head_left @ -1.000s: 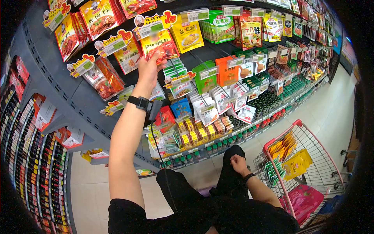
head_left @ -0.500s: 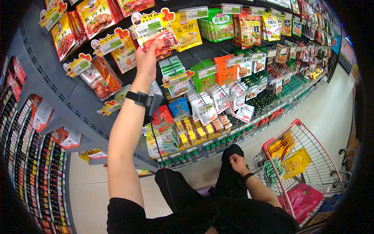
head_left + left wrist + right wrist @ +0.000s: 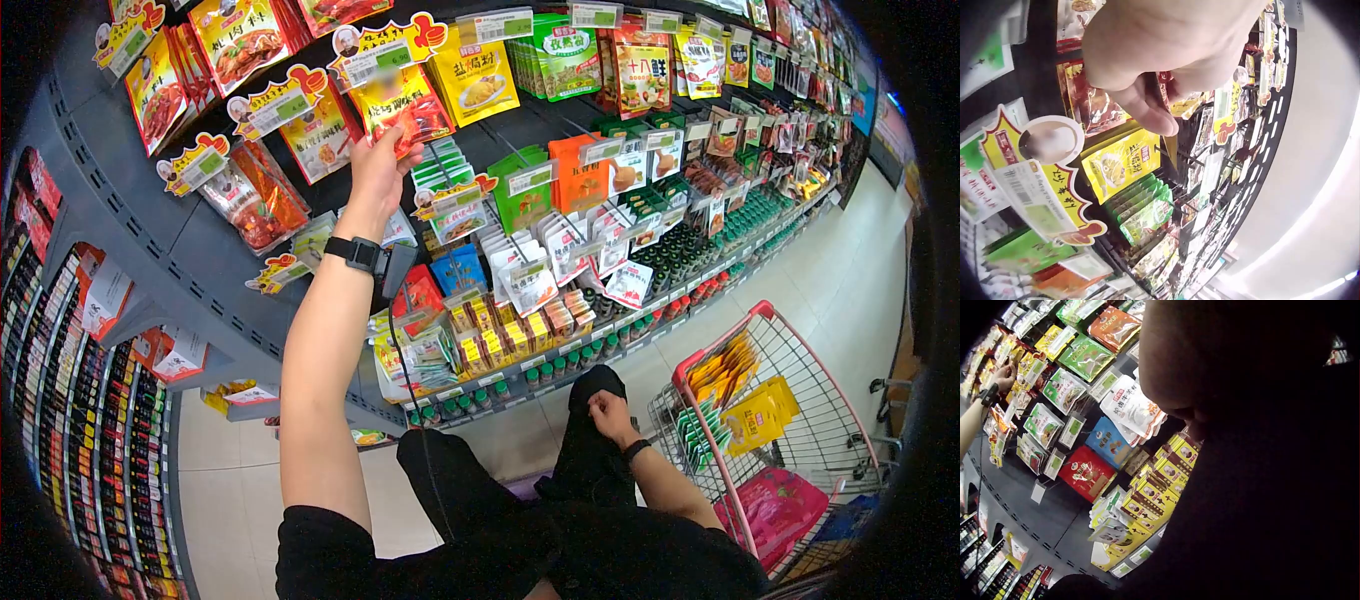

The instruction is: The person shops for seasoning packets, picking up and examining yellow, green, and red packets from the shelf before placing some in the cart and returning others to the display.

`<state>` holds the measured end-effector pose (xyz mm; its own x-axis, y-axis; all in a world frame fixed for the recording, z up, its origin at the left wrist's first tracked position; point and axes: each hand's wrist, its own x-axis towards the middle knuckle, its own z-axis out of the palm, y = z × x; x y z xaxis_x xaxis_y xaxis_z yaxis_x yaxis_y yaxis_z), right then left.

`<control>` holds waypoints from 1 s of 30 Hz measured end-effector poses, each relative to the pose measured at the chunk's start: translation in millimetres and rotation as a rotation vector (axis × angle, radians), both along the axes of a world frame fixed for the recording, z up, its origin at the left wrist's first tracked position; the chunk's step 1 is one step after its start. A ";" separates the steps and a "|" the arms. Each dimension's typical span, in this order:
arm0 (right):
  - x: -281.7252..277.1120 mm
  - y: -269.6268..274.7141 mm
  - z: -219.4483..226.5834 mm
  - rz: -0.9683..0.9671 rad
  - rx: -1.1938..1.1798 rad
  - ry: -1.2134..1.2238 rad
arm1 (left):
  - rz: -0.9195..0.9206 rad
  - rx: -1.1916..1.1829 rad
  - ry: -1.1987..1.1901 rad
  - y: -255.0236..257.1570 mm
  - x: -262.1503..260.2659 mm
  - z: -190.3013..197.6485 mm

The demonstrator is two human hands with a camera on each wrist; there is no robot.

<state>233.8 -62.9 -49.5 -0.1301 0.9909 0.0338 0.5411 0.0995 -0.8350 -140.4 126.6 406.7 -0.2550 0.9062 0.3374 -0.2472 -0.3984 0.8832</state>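
Observation:
Raised to the upper rack, my left hand (image 3: 378,172) pinches the lower edge of a red and yellow seasoning packet (image 3: 392,105) behind a thumb-shaped price tag (image 3: 385,55). In the left wrist view the thumb and fingers of my left hand (image 3: 1166,56) close on a thin packet edge (image 3: 1171,147), beside yellow packets (image 3: 1124,164). My right hand (image 3: 610,415) rests on the dark-clothed knee with its fingers loosely curled, holding nothing. In the right wrist view my right hand (image 3: 1175,362) is dark and mostly shadowed.
A wire cart (image 3: 770,312) with a red rim stands at the right, with yellow packets (image 3: 760,418), green and white packets and a pink bag (image 3: 775,515) in it. More hanging packets, small boxes (image 3: 500,340) and green-capped jars fill the shelves. A cable hangs from the left wrist.
Half a second ago the packet's lower part was lifted up over the tag; now it hangs lower behind the tag, with my left hand still on its edge. My right hand has not moved.

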 end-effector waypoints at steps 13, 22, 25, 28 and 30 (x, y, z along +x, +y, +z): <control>2.0 0.8 -8.6 -0.006 -0.027 0.055 | -0.070 0.015 -0.031 -14.1 0.2 -3.4; 1.8 0.7 -6.0 -0.009 -0.029 0.067 | -0.120 0.043 -0.056 -28.5 5.3 -21.8; 2.4 0.6 -9.3 -0.013 -0.014 0.088 | -0.108 0.052 -0.041 -30.8 7.5 -26.4; 2.0 -0.2 -8.4 -0.011 0.025 0.068 | -0.068 0.065 -0.001 -34.1 14.4 -33.2; 2.0 -1.1 -5.0 -0.013 0.011 0.060 | -0.053 0.084 0.012 -32.3 13.5 -36.8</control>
<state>235.7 -64.0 -54.6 -0.1146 0.9920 0.0520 0.4917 0.1021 -0.8648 -126.9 94.3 369.9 -0.2026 0.8867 0.4156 -0.2593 -0.4578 0.8504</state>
